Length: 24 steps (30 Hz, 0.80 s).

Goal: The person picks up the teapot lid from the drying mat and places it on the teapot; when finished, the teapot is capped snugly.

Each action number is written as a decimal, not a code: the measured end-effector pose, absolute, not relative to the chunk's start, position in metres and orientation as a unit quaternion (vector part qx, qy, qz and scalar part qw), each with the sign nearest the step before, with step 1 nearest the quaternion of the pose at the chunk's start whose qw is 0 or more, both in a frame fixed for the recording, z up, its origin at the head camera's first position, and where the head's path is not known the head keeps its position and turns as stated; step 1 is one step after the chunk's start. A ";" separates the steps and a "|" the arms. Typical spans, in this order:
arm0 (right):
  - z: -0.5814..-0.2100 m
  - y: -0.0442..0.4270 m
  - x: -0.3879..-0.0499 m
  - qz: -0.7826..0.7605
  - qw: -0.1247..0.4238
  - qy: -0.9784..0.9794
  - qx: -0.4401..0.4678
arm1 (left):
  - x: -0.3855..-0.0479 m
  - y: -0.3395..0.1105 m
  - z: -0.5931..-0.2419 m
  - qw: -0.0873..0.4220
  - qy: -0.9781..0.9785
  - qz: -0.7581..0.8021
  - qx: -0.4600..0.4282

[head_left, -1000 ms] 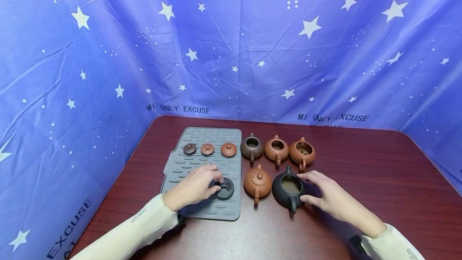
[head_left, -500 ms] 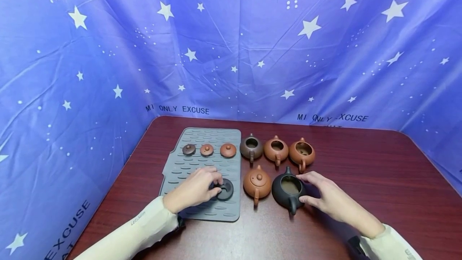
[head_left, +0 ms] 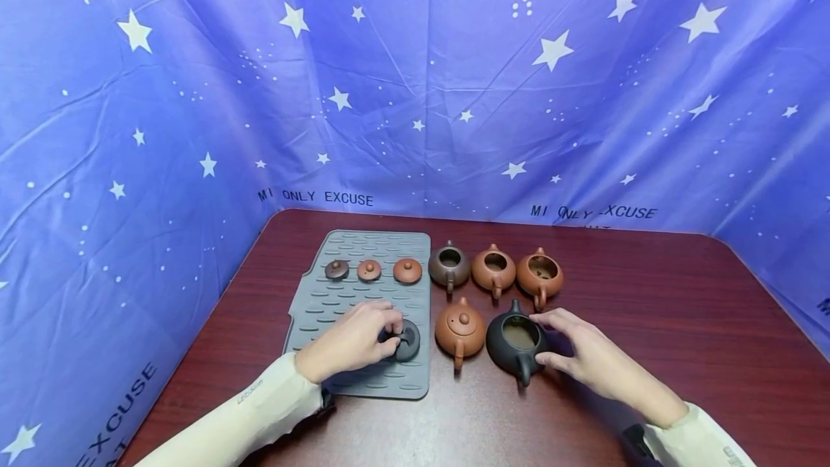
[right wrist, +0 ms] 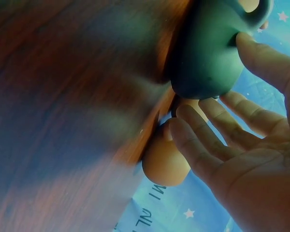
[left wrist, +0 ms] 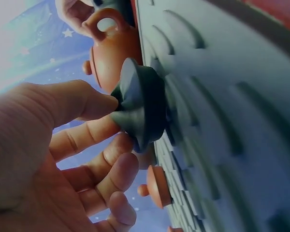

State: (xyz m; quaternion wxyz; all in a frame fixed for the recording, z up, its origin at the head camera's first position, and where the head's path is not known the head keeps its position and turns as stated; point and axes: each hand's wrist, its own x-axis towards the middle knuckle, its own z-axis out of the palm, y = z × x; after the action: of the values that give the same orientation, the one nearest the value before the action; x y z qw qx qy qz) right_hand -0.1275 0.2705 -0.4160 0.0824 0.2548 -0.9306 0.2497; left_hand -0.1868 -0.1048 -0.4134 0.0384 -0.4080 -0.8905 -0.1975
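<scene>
While R grip (head_left: pixel 586 353), spread, touches blk teapot (head_left: pixel 506 355), L grip (head_left: pixel 350 337) pinches blk lid (left wrist: pixel 150 104) at fingertips (left wrist: pixel 106 102).

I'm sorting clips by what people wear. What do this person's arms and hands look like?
The left hand and right hand are bare, without gloves. The left sleeve and right sleeve are off-white, each with small lettering too blurred to read. A black piece shows by each wrist.
</scene>
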 end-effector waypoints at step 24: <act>-0.419 0.275 -0.128 0.251 0.087 -0.929 0.257 | -0.188 -0.009 -0.355 0.110 -0.815 -0.189 -0.537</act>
State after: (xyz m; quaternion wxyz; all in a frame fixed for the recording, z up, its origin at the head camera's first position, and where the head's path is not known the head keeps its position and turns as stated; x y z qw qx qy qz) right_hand -0.1281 0.2750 -0.4185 0.0866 0.2568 -0.9293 0.2510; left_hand -0.1880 -0.0095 -0.3552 0.1100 -0.5369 -0.8148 -0.1889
